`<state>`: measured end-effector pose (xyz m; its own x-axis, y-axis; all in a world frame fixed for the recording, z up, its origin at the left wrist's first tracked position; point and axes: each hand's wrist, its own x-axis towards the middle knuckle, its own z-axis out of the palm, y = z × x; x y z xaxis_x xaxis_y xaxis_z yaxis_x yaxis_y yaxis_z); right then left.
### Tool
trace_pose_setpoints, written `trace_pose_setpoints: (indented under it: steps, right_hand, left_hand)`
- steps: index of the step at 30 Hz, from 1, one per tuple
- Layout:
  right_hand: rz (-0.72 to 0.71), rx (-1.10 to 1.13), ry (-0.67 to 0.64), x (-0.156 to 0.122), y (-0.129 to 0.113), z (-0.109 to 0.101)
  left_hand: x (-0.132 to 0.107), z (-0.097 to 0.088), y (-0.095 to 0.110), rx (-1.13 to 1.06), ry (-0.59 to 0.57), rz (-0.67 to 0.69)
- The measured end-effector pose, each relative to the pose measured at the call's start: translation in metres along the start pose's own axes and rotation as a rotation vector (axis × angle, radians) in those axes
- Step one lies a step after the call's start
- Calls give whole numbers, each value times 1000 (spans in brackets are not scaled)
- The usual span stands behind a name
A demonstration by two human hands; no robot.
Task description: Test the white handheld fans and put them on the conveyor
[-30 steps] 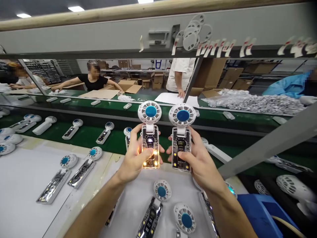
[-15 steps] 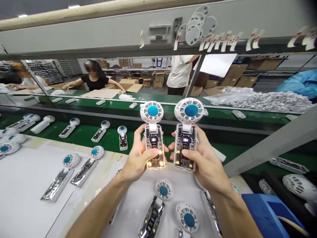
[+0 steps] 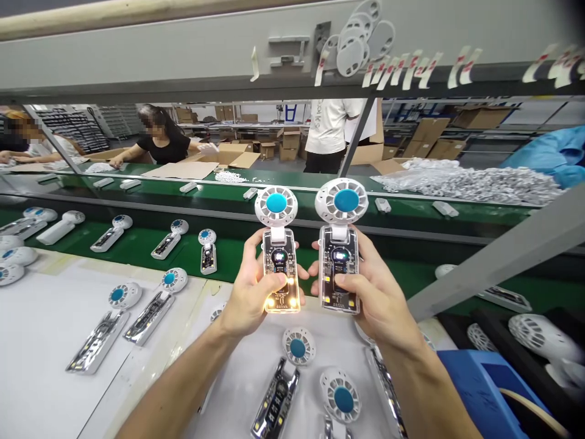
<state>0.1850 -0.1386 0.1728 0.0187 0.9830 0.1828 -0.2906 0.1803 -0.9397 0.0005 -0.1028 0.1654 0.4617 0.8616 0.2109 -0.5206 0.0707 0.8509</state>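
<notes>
My left hand [image 3: 250, 286] is wrapped round a small handheld fan [image 3: 276, 204], its thumb pressed on the front of the clear-cased handle. Warm lights glow at the lower part of that handle, and a little display is lit. A matching fan [image 3: 346, 200] stands upright in my right hand [image 3: 379, 292], thumb likewise on its front; its display is lit, while its lower yellow lamps look unlit. Both fans have round white heads with blue centres and are held side by side, apart. Below them on the white table lie more fans, one [image 3: 276, 396] between my forearms.
Beyond the table runs a green conveyor belt [image 3: 137, 253] carrying several fans. A slanted metal post [image 3: 484, 256] and a blue box [image 3: 493, 390] stand at right. White parts [image 3: 493, 183] are heaped behind. Co-workers are across the line, and tape strips hang from the overhead beam [image 3: 183, 64].
The lit displays on both held fans show something different. Fans on the near belt have shifted left. The standing co-worker has turned. Both hands keep their grip.
</notes>
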Motion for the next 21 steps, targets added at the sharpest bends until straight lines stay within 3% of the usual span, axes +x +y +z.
trace_pose_setpoints:
  steps: [16,19,21]
  right_hand:
    - [-16,2,-75,-2,3,-1]
    - [-139,-6,2,-3,2,8]
    - [-226,33,120,-6,-1,17]
  left_hand:
    - [-6,0,-3,-18,-74,50]
    - [-10,2,-3,36,-63,95]
    - [-12,5,-5,145,43,189]
